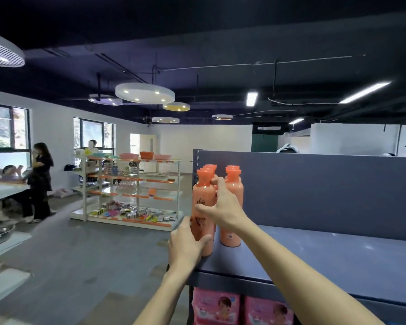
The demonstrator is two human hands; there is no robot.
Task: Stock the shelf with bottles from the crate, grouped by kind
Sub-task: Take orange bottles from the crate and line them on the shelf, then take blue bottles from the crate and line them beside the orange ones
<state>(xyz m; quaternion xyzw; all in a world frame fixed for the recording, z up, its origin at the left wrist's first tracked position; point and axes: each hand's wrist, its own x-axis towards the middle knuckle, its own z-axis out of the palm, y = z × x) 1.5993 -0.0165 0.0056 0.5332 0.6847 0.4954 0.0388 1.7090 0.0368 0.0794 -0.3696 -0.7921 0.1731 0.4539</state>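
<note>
Where the grey-blue shelf (pixel 338 254) met its left upright, two short rows of orange bottles stood on the top board against the back panel (pixel 314 191). Front bottle (pixel 203 202), left row: upright at the shelf's front corner, held by both hands. Left hand (pixel 185 245): wrapped round the bottle's lower body, thumb across the front, fingers behind. Right hand (pixel 223 207): thumb laid on the bottle's mid body, forefinger curled up to its neck, remaining fingers reaching between the two rows. Right row (pixel 232 198): upright, just beside the held bottle, partly hidden behind the right hand. Lower shelf: pink packets (pixel 217 306) standing side by side. Background: a white display rack (pixel 131 191) with mixed goods; people by the windows.
</note>
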